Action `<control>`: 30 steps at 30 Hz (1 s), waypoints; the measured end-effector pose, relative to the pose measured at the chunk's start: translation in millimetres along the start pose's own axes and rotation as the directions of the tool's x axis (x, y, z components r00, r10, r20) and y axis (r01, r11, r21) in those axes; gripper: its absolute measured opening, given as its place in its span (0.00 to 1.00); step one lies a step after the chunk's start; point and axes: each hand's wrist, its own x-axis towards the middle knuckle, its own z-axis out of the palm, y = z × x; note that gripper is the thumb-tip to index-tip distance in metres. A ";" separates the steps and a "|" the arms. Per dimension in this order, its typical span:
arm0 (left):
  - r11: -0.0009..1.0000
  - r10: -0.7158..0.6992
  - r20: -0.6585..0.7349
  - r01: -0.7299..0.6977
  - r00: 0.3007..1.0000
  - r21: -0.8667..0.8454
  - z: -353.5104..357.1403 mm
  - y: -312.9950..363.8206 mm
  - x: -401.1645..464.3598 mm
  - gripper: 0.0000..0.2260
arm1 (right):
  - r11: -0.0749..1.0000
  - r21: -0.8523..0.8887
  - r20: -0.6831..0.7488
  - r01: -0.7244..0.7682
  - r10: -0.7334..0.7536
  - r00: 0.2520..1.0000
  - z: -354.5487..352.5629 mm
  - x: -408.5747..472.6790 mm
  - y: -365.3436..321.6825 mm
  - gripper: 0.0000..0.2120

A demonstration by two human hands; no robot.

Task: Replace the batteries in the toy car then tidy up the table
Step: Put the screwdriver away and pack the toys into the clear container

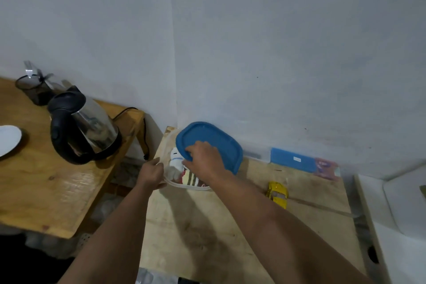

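Note:
A clear plastic container (pixel 171 182) stands at the far left corner of the light wooden table (pixel 207 226). Small toys and other items lie inside it, partly hidden. My left hand (pixel 151 174) grips its near-left rim. My right hand (pixel 202 160) holds the blue lid (pixel 219 139) by its near edge, tilted up over the container's back half. A yellow toy car (pixel 277 193) sits on the table to the right of my right forearm, apart from both hands.
A blue box (pixel 291 159) and a red packet (pixel 326 168) lie against the wall at the back right. On a second wooden table at the left stand a steel kettle (pixel 85 125), a black mesh holder (pixel 34 90) and a white plate (pixel 8 139). A white surface borders the right.

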 end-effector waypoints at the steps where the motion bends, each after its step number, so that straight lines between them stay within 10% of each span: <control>1: 0.999 -0.006 0.006 0.006 1.000 -0.036 -1.2 -0.4 -0.2 0.19 | 0.998 -0.058 0.004 0.016 -0.015 1.000 10.5 0.7 -2.5 0.13; 18: 0.958 -0.054 0.108 0.082 0.993 -0.275 -20.6 -8.9 4.7 0.15 | 0.973 -0.112 0.128 0.204 -0.190 0.973 78.2 -10.3 -13.2 0.20; 30: 0.989 0.011 0.007 -0.010 1.000 -0.146 -9.5 -3.5 8.1 0.14 | 0.977 -0.159 0.150 0.143 -0.119 0.982 72.6 -26.0 3.0 0.22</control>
